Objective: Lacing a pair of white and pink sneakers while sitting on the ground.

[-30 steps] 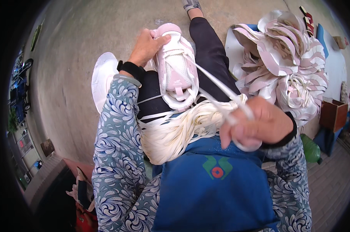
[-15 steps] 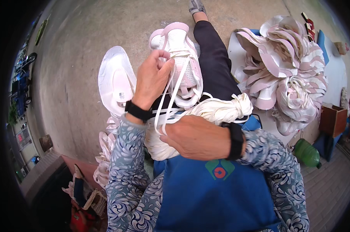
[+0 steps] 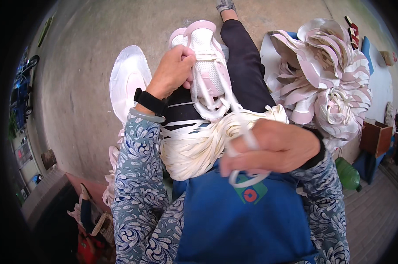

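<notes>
A white mesh shoe upper [image 3: 210, 70] with pink panels lies over my lap, its lacing edge nearest my left hand. My left hand [image 3: 174, 69] is closed at the left edge of that upper, thumb and fingers pinched. From the upper a white shoelace [image 3: 248, 132] runs down to my right hand [image 3: 273, 147], which is smeared by motion and holds the lace. One loop of it hangs below the fingers. Under both, a thick bundle of cream laces [image 3: 192, 152] lies across my lap above the blue apron [image 3: 247, 224].
To the left lies a white shoe piece [image 3: 127, 75] with a pale pink inside. A large heap of pink and white uppers [image 3: 326, 66] stands at the right on a pale board. Beyond it are a brown box [image 3: 376, 135] and a green plastic bottle [image 3: 347, 174].
My right hand has moved right, drawing the lace with it away from the shoe upper. My left hand has shifted slightly and stays at the upper's edge.
</notes>
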A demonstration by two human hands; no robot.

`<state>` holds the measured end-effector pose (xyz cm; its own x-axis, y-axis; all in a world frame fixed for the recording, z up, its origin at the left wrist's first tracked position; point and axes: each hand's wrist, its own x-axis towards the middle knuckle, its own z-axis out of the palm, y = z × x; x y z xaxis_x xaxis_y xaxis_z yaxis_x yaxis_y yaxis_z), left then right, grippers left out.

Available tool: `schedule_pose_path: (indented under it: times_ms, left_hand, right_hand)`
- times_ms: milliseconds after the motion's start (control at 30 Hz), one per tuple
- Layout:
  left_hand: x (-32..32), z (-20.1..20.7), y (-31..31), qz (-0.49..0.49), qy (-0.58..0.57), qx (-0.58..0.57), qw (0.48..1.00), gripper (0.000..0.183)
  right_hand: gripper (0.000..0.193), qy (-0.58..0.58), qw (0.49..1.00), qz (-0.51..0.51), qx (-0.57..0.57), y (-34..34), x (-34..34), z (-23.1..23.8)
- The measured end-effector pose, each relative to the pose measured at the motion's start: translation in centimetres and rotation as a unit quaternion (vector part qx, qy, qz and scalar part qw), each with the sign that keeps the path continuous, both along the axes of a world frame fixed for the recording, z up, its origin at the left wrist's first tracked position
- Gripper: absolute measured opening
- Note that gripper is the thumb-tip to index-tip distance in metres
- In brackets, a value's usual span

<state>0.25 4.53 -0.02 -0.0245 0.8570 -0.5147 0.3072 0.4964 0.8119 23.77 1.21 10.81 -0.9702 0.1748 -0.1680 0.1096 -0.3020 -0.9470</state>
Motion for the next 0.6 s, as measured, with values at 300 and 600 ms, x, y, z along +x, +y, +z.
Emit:
schedule_pose_path:
  times_ms: [300, 600]
  left_hand:
    - [0.2, 3.5, -3.6, 0.059, -0.168, -0.152, 0.972, 0.037]
    - [1.8, 2.5, -6.4, 0.118, -0.289, -0.098, 0.945, 0.025]
  right_hand:
    - [0.011, 0.036, 0.920, -0.008, 0.391, -4.9, -4.3, -4.1]
    - [0.025, -0.124, 0.934, -0.160, 0.294, -1.0, -3.3, -3.8]
